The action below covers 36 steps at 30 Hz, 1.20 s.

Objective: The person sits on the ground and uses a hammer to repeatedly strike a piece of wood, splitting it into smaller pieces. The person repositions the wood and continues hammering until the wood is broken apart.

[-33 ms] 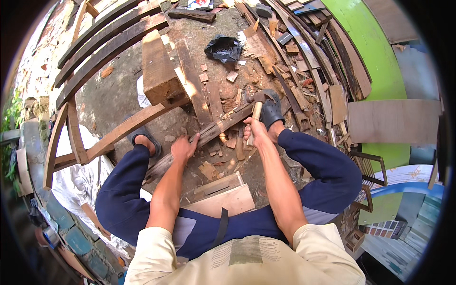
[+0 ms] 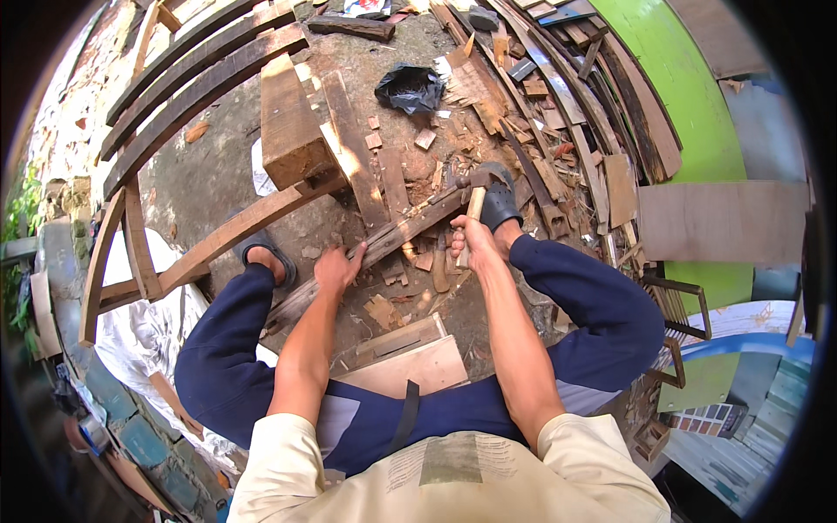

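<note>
My right hand [image 2: 472, 241] is wrapped round the wooden handle of a claw hammer [image 2: 476, 204]. The hammer's dark head is at the far right end of a long, weathered wooden plank [image 2: 401, 235], close to my right sandal. That plank slants from the lower left, near my left knee, up to the right between my feet. Farther down its length, my left hand [image 2: 335, 268] grips its near side, the thumb lying against the wood. Another wooden tool handle [image 2: 440, 272] lies on the ground beyond the plank's near side.
A thick squared timber block [image 2: 292, 131] rests on a curved wooden frame [image 2: 235, 231] at the left. Loose boards [image 2: 610, 131] are piled at the right. A black plastic bag [image 2: 411, 88] lies ahead among wood chips. Flat wood pieces [image 2: 410, 366] lie before my lap.
The hammer and my right hand have shifted very slightly to the right. My left hand and the plank look the same.
</note>
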Tool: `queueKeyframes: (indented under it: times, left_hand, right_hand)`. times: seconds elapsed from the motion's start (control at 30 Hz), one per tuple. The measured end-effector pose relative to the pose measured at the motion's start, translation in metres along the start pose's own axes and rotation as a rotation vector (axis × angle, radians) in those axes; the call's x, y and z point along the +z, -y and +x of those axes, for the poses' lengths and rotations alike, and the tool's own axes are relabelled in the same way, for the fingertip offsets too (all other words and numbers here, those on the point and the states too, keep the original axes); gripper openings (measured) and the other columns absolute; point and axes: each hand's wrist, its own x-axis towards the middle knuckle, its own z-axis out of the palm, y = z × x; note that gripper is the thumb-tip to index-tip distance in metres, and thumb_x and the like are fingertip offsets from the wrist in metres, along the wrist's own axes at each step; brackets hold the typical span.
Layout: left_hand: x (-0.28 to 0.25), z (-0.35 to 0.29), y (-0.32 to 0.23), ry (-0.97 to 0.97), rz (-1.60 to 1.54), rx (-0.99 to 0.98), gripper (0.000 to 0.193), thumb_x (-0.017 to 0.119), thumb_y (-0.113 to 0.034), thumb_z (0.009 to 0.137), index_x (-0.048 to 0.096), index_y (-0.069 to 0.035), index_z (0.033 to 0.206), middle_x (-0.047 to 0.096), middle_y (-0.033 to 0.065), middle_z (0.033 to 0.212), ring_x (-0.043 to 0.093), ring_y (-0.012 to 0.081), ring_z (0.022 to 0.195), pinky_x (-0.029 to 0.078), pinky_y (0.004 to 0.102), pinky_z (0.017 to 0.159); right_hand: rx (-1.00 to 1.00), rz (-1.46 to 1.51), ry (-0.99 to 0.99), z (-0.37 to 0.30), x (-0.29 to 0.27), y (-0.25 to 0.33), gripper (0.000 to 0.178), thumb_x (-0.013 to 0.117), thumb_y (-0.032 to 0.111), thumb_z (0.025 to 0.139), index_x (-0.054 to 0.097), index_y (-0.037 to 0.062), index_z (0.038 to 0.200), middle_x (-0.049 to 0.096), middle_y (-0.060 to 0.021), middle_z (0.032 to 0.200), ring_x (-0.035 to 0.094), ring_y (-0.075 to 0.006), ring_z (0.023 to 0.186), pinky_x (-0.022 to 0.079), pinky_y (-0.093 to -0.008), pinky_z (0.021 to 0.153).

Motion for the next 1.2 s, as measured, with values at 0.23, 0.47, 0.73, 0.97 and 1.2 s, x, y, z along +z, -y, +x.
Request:
queueKeyframes:
  times: [0.23,0.47,0.73,0.97,1.2]
  left_hand:
    - [-0.004,0.027,-0.007,0.083,-0.168,0.010,0.076,0.055,-0.069,0.088,0.071,0.002,0.110,0.069,0.0261,0.111,0.063,0.0430,0.109,0.050,0.0487,0.094]
    - [0.009,0.007,-0.020,-0.060,-0.159,0.042,0.069,0.057,-0.063,0.090,0.067,0.004,0.104,0.066,0.0266,0.111,0.062,0.0438,0.107,0.049,0.0504,0.091]
    - [0.030,-0.020,-0.023,-0.222,0.047,0.298,0.053,0.067,-0.052,0.089,0.066,-0.001,0.099,0.061,0.0162,0.106,0.057,0.0336,0.105,0.045,0.0437,0.088]
    - [0.041,-0.033,-0.024,-0.226,0.013,0.399,0.064,0.074,-0.054,0.082,0.061,-0.002,0.116,0.059,0.0149,0.117,0.053,0.0327,0.116,0.040,0.0470,0.097]
    - [0.010,-0.009,0.003,0.430,-0.188,-0.221,0.112,0.055,-0.085,0.076,0.048,0.005,0.142,0.056,0.0277,0.140,0.055,0.0388,0.131,0.042,0.0452,0.110]
  right_hand:
    - [-0.005,-0.054,0.014,-0.025,-0.032,0.010,0.013,0.058,0.016,0.093,0.047,0.0118,0.089,0.040,0.0049,0.058,0.038,-0.0094,0.043,0.035,-0.0290,0.040]
    - [-0.087,-0.198,0.008,-0.055,-0.037,0.032,0.013,0.059,0.016,0.095,0.049,0.0100,0.089,0.044,0.0026,0.059,0.041,-0.0103,0.044,0.037,-0.0284,0.041]
    - [-0.109,-0.484,-0.085,-0.048,-0.053,-0.005,0.014,0.065,0.015,0.092,0.056,0.0039,0.093,0.048,-0.0009,0.063,0.045,-0.0134,0.048,0.039,-0.0328,0.043]
    - [-0.056,-0.518,-0.134,-0.032,-0.067,-0.050,0.013,0.068,0.013,0.089,0.062,0.0009,0.088,0.051,-0.0023,0.064,0.047,-0.0140,0.049,0.040,-0.0336,0.044]
    - [-0.037,-0.516,-0.185,-0.023,-0.079,-0.067,0.016,0.068,0.011,0.087,0.064,-0.0038,0.086,0.053,-0.0053,0.062,0.049,-0.0160,0.047,0.040,-0.0348,0.042]
